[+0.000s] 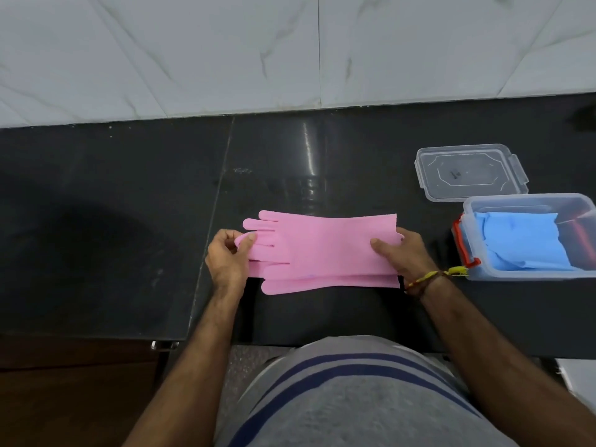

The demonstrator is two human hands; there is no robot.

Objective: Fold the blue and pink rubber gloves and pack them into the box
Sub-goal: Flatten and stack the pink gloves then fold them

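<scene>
Pink gloves (322, 250) stacked flat on dark counter (129, 221), fingers pointing left, cuffs right, lower glove peeking out along the near edge. Left hand (227, 256) pinching glove fingertips, thumb on top, fingers curled under. Right hand (403, 253) clamped on cuff end, thumb pressed on top, rest underneath. Blue gloves (522, 240) already folded and sitting inside clear box (529, 201) at far right; lid (471, 171) lying apart just behind it. Probably about to fold pink pair end to end. Risks: stacked layers sliding apart, since edges not aligned now and rubber slips on itself; springy rubber popping open once grip loosens, so fold too bulky for leftover room beside blue pair; loose fingertips splaying out of the left pinch mid-fold. Also possible snag of wrist thread (451, 271), hanging near red latch (464, 243), on transfer into box.
</scene>
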